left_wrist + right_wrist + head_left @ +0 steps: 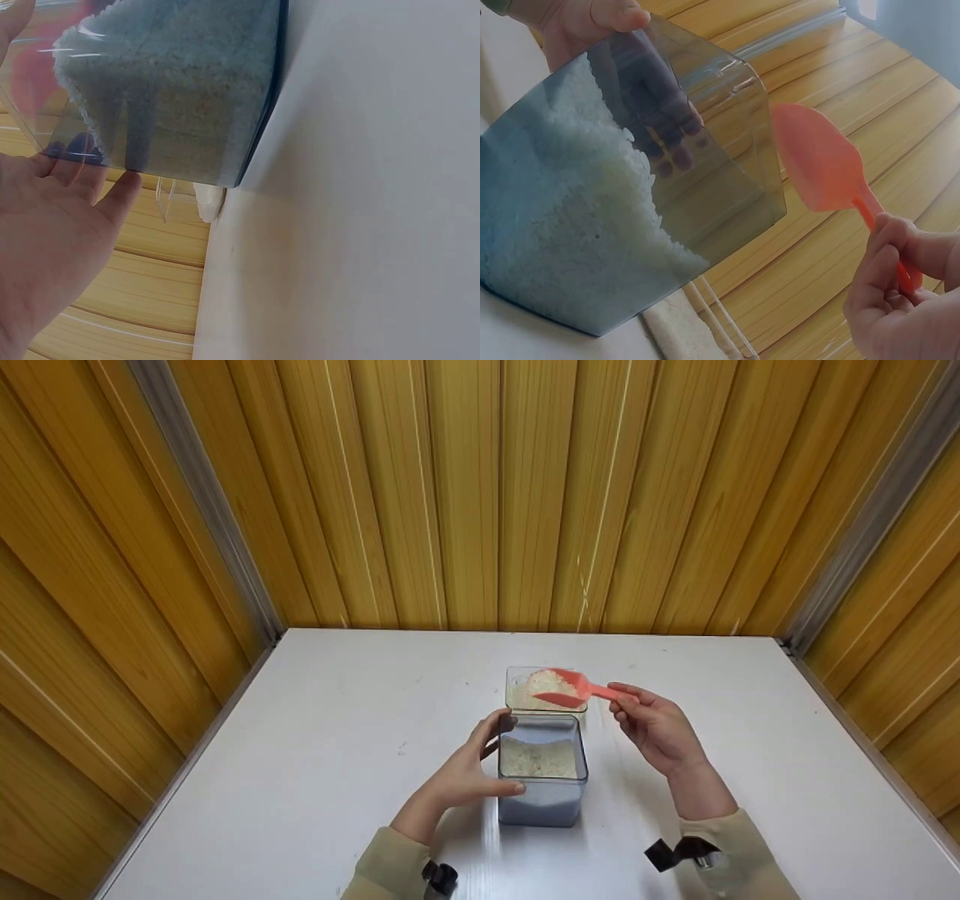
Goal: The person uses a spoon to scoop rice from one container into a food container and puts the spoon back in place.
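My left hand (466, 772) holds a bluish see-through container (541, 804) from its left side, thumb over the near wall and fingers at the far corner. Rice (577, 202) fills part of it, with a sloping surface in the right wrist view. Pinched by its handle, a coral-red scoop (579, 687) is in my right hand (664, 731). White grains heap in the scoop's bowl, which hangs beyond the bluish container and overlaps a second clear container (517, 694) in the head view. That far container also has pale grains in it.
Both containers stand on a white table (360, 735), the clear one directly behind the bluish one. Wood-patterned walls (465, 495) rise behind the table and on both sides, with grey metal posts (217, 510) at the corners. Small dark marks dot the tabletop.
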{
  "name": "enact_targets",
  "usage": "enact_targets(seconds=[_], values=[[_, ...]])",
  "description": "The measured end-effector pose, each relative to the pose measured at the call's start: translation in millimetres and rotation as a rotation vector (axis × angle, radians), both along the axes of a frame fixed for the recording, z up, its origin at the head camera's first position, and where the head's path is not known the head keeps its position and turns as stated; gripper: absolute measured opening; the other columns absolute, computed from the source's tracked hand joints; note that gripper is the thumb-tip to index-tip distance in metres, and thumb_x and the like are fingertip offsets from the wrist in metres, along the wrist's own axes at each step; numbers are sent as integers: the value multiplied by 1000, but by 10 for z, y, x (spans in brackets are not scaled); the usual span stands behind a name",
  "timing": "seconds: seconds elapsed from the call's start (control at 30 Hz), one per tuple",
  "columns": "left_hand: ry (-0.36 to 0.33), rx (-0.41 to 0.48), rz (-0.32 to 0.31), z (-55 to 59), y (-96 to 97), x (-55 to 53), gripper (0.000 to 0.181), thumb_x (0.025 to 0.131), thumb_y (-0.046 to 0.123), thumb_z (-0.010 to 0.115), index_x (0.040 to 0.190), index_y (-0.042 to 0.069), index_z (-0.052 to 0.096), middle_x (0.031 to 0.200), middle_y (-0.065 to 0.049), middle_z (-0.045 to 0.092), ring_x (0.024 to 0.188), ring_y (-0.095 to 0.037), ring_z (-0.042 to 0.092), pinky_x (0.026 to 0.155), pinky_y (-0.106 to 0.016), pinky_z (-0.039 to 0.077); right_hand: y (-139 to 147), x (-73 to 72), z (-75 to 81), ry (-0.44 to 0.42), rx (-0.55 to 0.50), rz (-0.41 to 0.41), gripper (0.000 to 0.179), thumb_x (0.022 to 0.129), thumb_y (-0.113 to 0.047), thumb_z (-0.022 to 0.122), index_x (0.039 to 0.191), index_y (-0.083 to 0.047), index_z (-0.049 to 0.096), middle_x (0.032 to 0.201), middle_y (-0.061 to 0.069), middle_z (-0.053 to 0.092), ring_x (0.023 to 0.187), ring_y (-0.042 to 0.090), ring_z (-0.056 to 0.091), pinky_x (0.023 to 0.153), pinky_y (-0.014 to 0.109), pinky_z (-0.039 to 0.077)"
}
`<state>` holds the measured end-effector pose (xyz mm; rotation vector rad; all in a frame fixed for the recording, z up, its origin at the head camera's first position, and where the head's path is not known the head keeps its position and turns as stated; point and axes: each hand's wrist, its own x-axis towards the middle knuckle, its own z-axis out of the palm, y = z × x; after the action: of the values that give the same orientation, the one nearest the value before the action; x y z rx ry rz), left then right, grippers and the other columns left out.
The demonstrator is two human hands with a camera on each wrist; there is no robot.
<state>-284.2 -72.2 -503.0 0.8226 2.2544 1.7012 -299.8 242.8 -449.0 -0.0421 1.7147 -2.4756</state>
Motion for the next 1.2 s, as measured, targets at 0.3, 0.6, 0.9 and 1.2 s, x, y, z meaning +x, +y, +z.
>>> enact_targets(seconds=[0.3, 0.6, 0.9, 1.2], values=[[3, -14, 22, 3, 8, 6, 110, 79, 28, 88, 164, 18, 19, 165, -4, 32, 158, -24, 27, 132, -43, 27, -67, -136, -119, -26, 108, -180, 35, 103, -9, 60, 136, 4, 59, 85, -5, 74, 77, 3, 65, 75, 12, 59], [0, -22, 27, 12, 7, 4, 110, 79, 28, 88, 164, 20, 19, 165, -4, 32, 157, -22, 27, 132, -41, 28, -164, -300, -293, 10, 274, -275, 42, 104, -9, 59, 141, 10, 54, 85, -8, 72, 78, 1, 65, 74, 12, 58], [-16, -11, 34, 11, -1, 19, 109, 79, 27, 88, 164, 21, 20, 166, -5, 31, 158, -26, 28, 131, -44, 28, -293, -429, -361, 114, 455, -344, 32, 101, -5, 63, 130, 9, 64, 99, 11, 75, 77, 1, 68, 73, 12, 61], [-38, -10, 39, 19, 0, 25, 111, 78, 28, 89, 164, 20, 19, 167, -5, 31, 158, -29, 28, 131, -48, 28, -330, -454, -309, 220, 712, -325, 27, 100, -8, 65, 126, 1, 69, 105, 16, 72, 83, 11, 67, 76, 20, 63]])
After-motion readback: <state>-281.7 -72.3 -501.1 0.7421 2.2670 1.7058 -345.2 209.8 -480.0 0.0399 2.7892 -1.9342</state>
